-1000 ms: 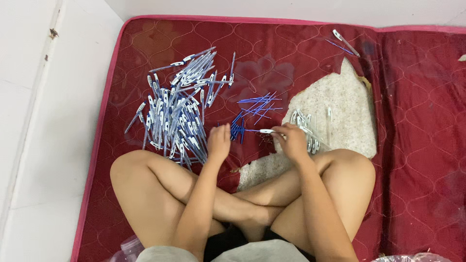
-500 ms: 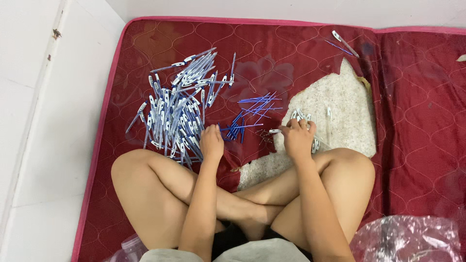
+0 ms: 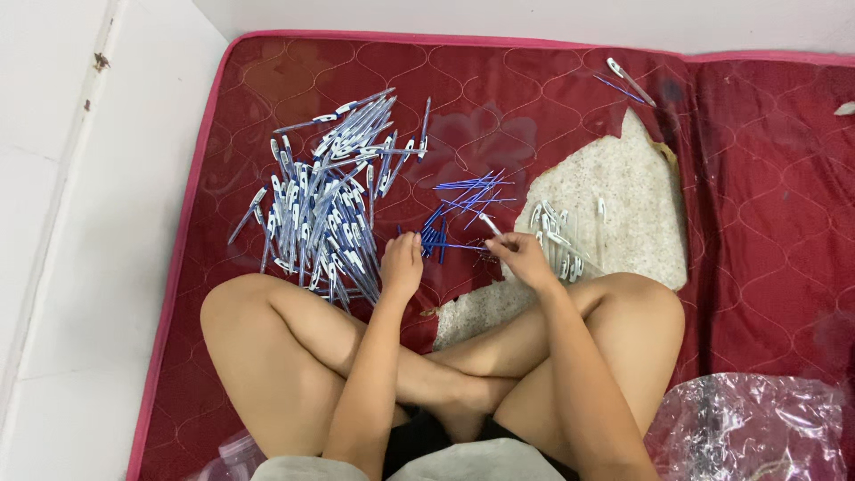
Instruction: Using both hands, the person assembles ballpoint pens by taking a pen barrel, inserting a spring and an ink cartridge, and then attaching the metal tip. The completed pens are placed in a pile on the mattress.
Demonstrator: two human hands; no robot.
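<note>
I sit cross-legged on a red quilted mattress (image 3: 757, 232). My left hand (image 3: 403, 264) has its curled fingertips at the near ends of a loose bunch of thin blue refills (image 3: 463, 198); a grip on one does not show. My right hand (image 3: 522, 258) pinches a slim white pen barrel (image 3: 490, 223) that points up and to the left, above the refills. A big heap of blue-and-white pens (image 3: 329, 205) lies just left of my left hand. Several clear and white pen parts (image 3: 557, 233) lie just right of my right hand.
The pen parts rest on a torn patch of bare white foam (image 3: 623, 187) in the mattress cover. A crumpled clear plastic bag (image 3: 757, 428) lies by my right knee. Two stray pens (image 3: 628, 80) lie at the far edge. White floor (image 3: 98, 267) borders the mattress on the left.
My right hand drew back toward the pen parts and now holds a white barrel out again. My left hand stayed at the refills. The plastic bag has come into view at lower right.
</note>
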